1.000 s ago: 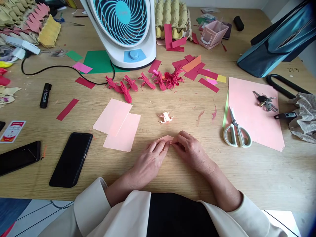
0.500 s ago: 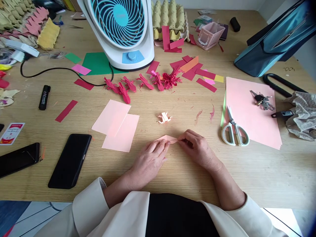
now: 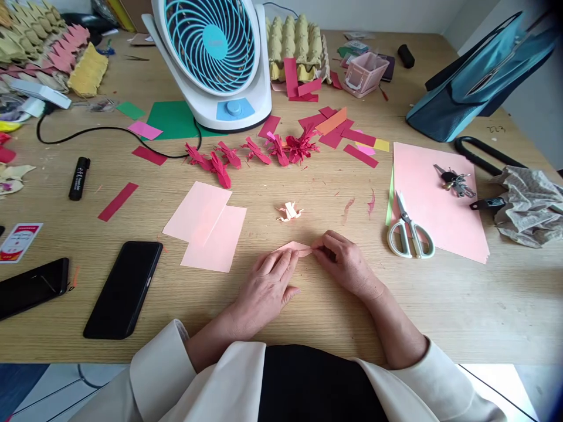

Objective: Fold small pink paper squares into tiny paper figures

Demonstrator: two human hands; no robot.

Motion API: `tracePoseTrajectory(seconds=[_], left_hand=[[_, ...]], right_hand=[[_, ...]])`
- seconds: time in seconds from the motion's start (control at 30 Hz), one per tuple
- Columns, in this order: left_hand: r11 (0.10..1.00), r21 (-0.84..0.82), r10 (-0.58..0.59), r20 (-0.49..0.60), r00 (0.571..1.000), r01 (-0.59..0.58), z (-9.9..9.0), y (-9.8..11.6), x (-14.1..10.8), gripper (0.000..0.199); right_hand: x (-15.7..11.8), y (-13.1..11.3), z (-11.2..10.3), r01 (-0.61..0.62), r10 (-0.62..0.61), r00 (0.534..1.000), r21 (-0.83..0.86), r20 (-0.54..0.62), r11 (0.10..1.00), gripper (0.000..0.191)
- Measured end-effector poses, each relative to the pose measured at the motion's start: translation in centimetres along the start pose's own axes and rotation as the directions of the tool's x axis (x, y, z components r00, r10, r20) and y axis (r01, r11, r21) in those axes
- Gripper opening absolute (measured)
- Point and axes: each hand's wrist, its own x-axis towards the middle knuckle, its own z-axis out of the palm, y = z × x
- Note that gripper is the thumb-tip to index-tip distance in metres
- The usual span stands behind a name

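Note:
A small folded piece of pale pink paper (image 3: 295, 246) lies on the table in front of me, narrowing to a point at its right end. My left hand (image 3: 267, 287) rests flat with fingers stretched over the paper's left part, thumb apart, covering some of it. At the right tip, my right hand (image 3: 343, 264) pinches the paper between thumb and forefinger, the other fingers curled. Just beyond stands a small folded paper figure (image 3: 290, 211), pale pink with thin limbs. Two flat pink sheets (image 3: 215, 240) overlap to the left of my hands.
Scissors (image 3: 409, 228) and keys (image 3: 457, 181) lie on a pink paper stack (image 3: 457, 228) at right. Red folded figures (image 3: 220, 170) and paper strips sit before the fan (image 3: 215, 64). Phones (image 3: 125, 287), a marker (image 3: 79, 179) and a blue bag (image 3: 475, 82) flank the workspace.
My left thumb has spread away from the fingers and paper. My right hand still pinches the right tip. The view has shifted slightly, so things at the right appear farther left.

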Motion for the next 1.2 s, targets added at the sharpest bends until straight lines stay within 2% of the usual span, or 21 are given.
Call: tracePoseTrajectory(seconds=[0.33, 0.53, 0.77, 1.0, 1.2], left_hand=[[0.999, -0.016, -0.043, -0.069, 0.997, 0.042, 0.3, 0.1, 0.0, 0.057], [0.999, -0.043, 0.021, -0.084, 0.996, -0.024, 0.7, -0.6, -0.6, 0.058], [0.999, -0.042, 0.012, -0.085, 0.996, -0.015, 1.3, -0.5, -0.9, 0.057], [0.997, -0.077, -0.036, -0.081, 0.996, 0.03, 0.6, -0.5, -0.5, 0.052], [0.996, -0.084, -0.039, -0.099, 0.994, 0.031, 0.5, -0.6, -0.6, 0.05]], right_hand=[[0.0, 0.1, 0.2, 0.007, -0.007, 1.0, -0.036, -0.004, 0.999, 0.011], [0.0, -0.1, 0.2, 0.008, -0.008, 1.0, -0.043, -0.006, 0.999, 0.011], [0.0, -0.1, 0.2, 0.01, -0.01, 1.0, -0.046, -0.004, 0.999, 0.012], [0.0, 0.0, 0.2, 0.015, -0.016, 1.0, -0.063, -0.004, 0.998, 0.011], [-0.4, -0.5, 1.0, 0.108, -0.11, 0.994, -0.121, -0.011, 0.987, 0.013]])
